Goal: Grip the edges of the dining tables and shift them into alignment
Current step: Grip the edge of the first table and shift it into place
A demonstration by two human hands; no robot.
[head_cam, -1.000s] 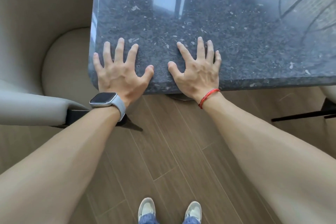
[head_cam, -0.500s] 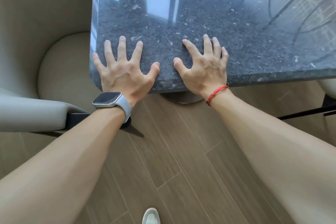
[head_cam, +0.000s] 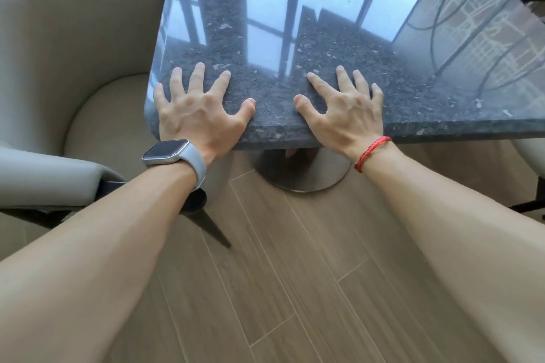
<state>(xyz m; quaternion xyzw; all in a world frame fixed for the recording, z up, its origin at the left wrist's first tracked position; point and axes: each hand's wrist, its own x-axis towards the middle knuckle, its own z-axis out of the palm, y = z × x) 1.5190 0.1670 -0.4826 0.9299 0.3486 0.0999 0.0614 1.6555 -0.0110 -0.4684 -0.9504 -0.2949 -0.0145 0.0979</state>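
A dark speckled stone dining table point(head_cam: 324, 47) with a glossy top fills the upper middle of the head view. My left hand point(head_cam: 197, 109) lies flat on its near left corner, fingers spread and straight, a grey watch on the wrist. My right hand point(head_cam: 345, 109) presses flat on the near edge a little to the right, fingers spread, a red cord on the wrist. Both palms sit over the table's front edge. Below the edge shows the table's round metal base point(head_cam: 300, 171).
A beige upholstered chair point(head_cam: 88, 74) stands tight against the table's left side, its dark leg point(head_cam: 209, 224) on the wood-plank floor point(head_cam: 280, 274). Part of another chair point(head_cam: 533, 162) shows at the right edge.
The view has moved closer and higher over the table, so the metal base now shows. My hands have stayed flat on the near edge and sit slightly farther apart. My shoes have left the view.
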